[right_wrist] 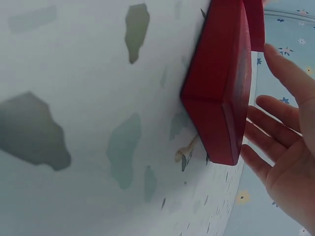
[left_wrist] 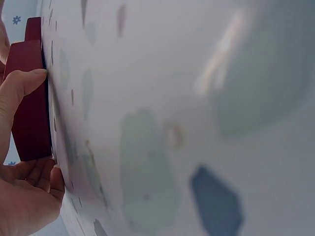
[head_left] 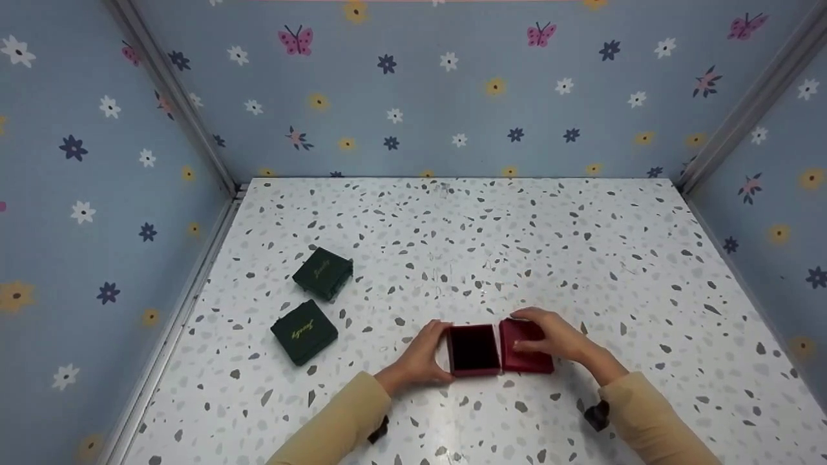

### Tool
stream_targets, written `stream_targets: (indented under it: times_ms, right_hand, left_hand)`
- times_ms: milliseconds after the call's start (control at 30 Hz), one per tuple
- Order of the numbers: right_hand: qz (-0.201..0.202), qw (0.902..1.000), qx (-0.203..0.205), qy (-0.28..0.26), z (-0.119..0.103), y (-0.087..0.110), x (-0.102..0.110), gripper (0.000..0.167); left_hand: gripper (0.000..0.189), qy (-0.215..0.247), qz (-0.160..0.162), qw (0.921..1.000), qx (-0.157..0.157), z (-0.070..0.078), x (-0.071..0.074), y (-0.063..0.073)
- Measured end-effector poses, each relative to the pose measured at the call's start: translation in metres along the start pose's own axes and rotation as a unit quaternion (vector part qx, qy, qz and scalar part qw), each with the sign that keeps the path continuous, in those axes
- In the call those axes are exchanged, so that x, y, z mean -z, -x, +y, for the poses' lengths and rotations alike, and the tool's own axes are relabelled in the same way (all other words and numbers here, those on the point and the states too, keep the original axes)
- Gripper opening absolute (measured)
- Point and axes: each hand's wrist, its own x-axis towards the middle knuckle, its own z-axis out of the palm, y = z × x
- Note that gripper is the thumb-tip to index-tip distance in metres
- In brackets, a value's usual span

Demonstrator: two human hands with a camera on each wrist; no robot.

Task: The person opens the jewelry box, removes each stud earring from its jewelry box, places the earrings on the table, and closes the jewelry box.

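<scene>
A red box base (head_left: 476, 371) with a dark lining lies open side up on the table. My left hand (head_left: 423, 356) holds it from the left, thumb at the near side and fingers at the far side; the left wrist view shows them against its red wall (left_wrist: 29, 118). Beside it on the right is the red lid (head_left: 528, 365), lying flat. Over the lid hovers my right hand (head_left: 561, 336). In the right wrist view its loosely spread fingers are at the top of the lid (right_wrist: 209, 83); whether they touch is unclear.
Two dark green boxes with gold lettering lie to the left, one farther back (head_left: 322, 271) and one nearer (head_left: 303, 332). The speckled white table (head_left: 491, 239) is bordered by blue flowered panels (head_left: 420, 90) at the back and both sides.
</scene>
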Motion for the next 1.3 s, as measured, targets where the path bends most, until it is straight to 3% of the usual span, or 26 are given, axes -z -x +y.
stream_targets:
  times_ms: [167,733,1300]
  right_hand:
    - [-0.006,0.9997,-0.001,0.024,-0.002,0.004,-0.004,0.071]
    - [-0.027,0.9994,-0.011,0.019,0.000,0.012,-0.012,0.098]
    - [-0.008,0.9989,-0.001,0.047,-0.002,0.014,-0.015,0.090]
  left_hand:
    - [0.090,0.000,-0.004,1.0000,0.006,0.000,0.000,0.000]
    - [0.089,0.005,-0.014,0.9997,0.019,0.001,0.001,0.000]
    - [0.088,0.007,0.003,1.0000,0.001,0.000,0.000,0.001]
